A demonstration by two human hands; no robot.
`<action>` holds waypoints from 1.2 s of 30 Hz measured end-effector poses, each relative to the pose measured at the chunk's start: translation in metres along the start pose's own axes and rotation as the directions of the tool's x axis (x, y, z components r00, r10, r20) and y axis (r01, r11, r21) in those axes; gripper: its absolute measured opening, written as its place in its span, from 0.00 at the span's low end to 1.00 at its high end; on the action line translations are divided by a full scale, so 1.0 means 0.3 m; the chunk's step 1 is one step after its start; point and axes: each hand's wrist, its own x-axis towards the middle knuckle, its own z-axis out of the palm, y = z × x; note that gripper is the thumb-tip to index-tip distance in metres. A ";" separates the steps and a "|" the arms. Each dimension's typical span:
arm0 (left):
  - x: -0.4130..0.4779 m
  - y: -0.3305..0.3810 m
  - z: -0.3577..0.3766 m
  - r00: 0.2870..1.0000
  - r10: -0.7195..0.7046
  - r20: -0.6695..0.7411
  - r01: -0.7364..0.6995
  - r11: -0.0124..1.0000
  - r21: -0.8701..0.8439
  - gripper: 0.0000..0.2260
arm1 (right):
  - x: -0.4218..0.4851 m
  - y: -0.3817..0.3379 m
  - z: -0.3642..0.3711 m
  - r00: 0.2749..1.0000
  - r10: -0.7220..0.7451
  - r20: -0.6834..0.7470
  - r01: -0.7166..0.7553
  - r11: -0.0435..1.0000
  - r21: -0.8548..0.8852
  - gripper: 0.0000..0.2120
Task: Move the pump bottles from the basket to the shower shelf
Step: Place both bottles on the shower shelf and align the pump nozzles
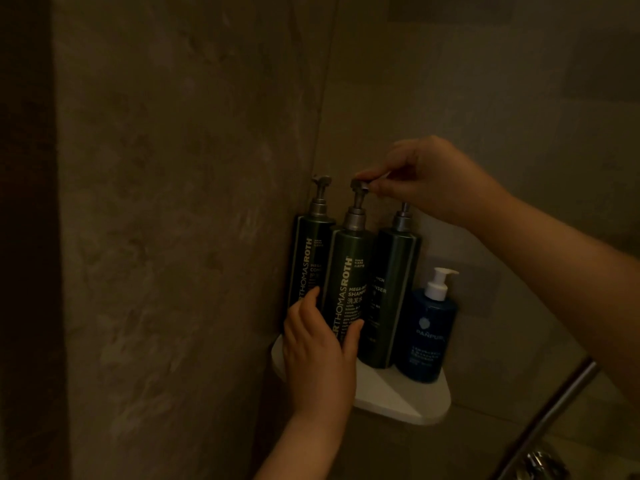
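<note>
The middle bottle (346, 282) stands upright on the shelf (398, 400), its long axis vertical between both hands: the left hand (318, 355) grips its lower body, and the right hand (426, 178), directly above, pinches the pump head (358, 185) from the right.

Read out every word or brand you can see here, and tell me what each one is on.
"THOMASROTH", "MEGA", "CON": left bottle, rest hidden.
"ERTHOMASROTH", "MEGA-", "SHAMP", "洗发水": middle bottle, start covered by the left hand.
"NSER": third dark bottle, rest hidden by the middle bottle.
"PAÑPU": blue bottle, letters after that unclear.
Smaller print on all four: too blurred to read.
</note>
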 end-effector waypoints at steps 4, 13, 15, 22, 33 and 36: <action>-0.001 0.003 -0.001 1.000 -0.009 0.002 0.009 1.000 0.017 0.32 | -0.002 -0.001 0.002 1.000 0.002 -0.010 -0.002 1.000 -0.015 0.10; 0.001 -0.008 0.003 1.000 0.007 0.000 -0.007 1.000 0.005 0.32 | -0.012 0.006 0.024 0.998 0.011 -0.062 -0.014 0.999 -0.045 0.10; -0.004 -0.019 0.001 1.000 0.010 0.028 -0.009 1.000 -0.012 0.33 | -0.018 0.002 0.030 0.997 -0.008 -0.079 0.003 0.998 -0.065 0.10; -0.046 -0.066 -0.019 0.996 0.073 0.048 -0.070 0.996 -0.058 0.30 | -0.014 0.005 0.046 0.996 0.016 -0.083 -0.024 0.995 -0.096 0.10; -0.022 -0.078 -0.007 0.991 0.093 0.101 -0.087 0.994 -0.059 0.28 | 0.001 0.037 0.062 0.996 0.016 -0.083 -0.028 0.990 -0.142 0.11; -0.011 -0.080 0.006 0.989 0.090 0.116 -0.086 0.995 -0.045 0.28 | 0.011 0.054 0.068 0.997 0.022 -0.077 -0.034 0.985 -0.169 0.11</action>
